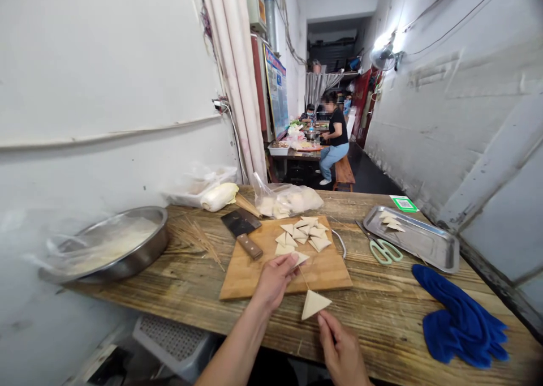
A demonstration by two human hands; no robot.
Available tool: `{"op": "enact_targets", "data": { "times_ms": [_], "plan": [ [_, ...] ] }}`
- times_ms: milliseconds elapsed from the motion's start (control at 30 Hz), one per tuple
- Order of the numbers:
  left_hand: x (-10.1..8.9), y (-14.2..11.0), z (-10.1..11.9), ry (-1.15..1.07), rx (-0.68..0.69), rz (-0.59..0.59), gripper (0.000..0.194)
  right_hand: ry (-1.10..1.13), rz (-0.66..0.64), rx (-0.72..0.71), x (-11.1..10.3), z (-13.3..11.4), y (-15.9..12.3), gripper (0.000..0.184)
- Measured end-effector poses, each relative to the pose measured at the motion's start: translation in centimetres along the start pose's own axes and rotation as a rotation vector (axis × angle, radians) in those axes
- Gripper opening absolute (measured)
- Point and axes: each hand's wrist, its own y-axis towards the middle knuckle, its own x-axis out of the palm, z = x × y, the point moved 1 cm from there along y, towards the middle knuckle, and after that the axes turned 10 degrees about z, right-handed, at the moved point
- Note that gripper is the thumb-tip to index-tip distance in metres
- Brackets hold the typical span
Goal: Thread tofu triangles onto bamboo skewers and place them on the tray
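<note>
My left hand [275, 278] is closed on a pale, flat food triangle [301, 260], possibly tofu, just above the front of a wooden cutting board [241, 278]. Lower and to the right, my right hand [339, 341] pinches the bottom end of a thin bamboo skewer [304, 277]. Another pale triangle [316, 304] is threaded on that skewer, close to my right fingers. The skewer's upper end reaches the triangle in my left hand; whether it pierces it I cannot tell. Several more triangles [303, 230] lie heaped on the board, beside a cleaver [248, 244].
Loose skewers [197, 236] and a steel basin [144, 250] are at the left. A plastic bag [292, 200] and a cabbage [218, 197] lie behind the board. Rightward are scissors [386, 251], a metal tray [432, 247] and blue gloves [458, 318]. A person [335, 134] works farther back.
</note>
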Motion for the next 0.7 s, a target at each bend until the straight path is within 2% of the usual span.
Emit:
{"op": "enact_targets", "data": {
  "times_ms": [167,333,700],
  "plan": [
    [0.3,-1.1,0.5,0.03,0.007,-0.046,0.028,0.01,0.112,-0.178,0.0,-0.4,0.0,0.024],
    [0.6,-2.0,0.7,0.075,0.01,-0.07,0.027,-0.074,0.191,-0.312,0.1,-0.7,-0.1,0.024],
    [1.0,-2.9,1.0,0.169,0.105,-0.133,0.026,-0.143,0.231,-0.389,0.8,-0.4,-0.4,0.027]
  ]
}}
